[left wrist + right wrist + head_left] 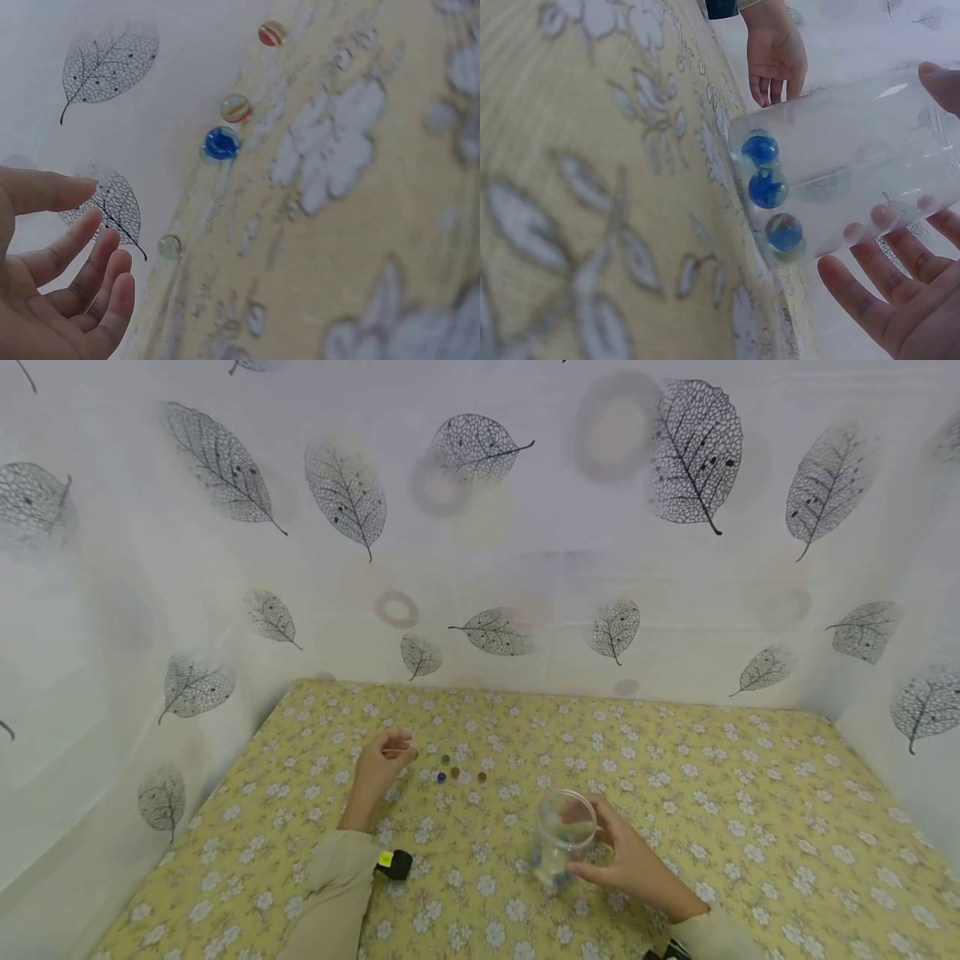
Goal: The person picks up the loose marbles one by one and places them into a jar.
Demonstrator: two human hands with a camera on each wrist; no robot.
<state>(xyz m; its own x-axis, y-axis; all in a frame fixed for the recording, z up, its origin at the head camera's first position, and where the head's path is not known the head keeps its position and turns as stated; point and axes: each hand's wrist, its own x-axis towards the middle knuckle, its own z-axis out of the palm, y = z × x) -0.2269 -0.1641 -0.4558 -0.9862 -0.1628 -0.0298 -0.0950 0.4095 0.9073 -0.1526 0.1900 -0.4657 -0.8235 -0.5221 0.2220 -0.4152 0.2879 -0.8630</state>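
Note:
My left hand is over the far left part of the cloth, its fingers loosely bent with nothing between them. Just off its fingertips lies a pale marble with a reddish streak. Several more glass marbles lie to its right, among them a blue one, a greenish one and an orange-streaked one. My right hand holds a clear open-topped jar, thumb on one side and fingers on the other. Blue marbles and a red-and-blue one sit at the jar's bottom.
A yellow cloth with white flowers covers the table. White curtains with a leaf print hang along the back and both sides. A black wrist camera is worn on the left arm.

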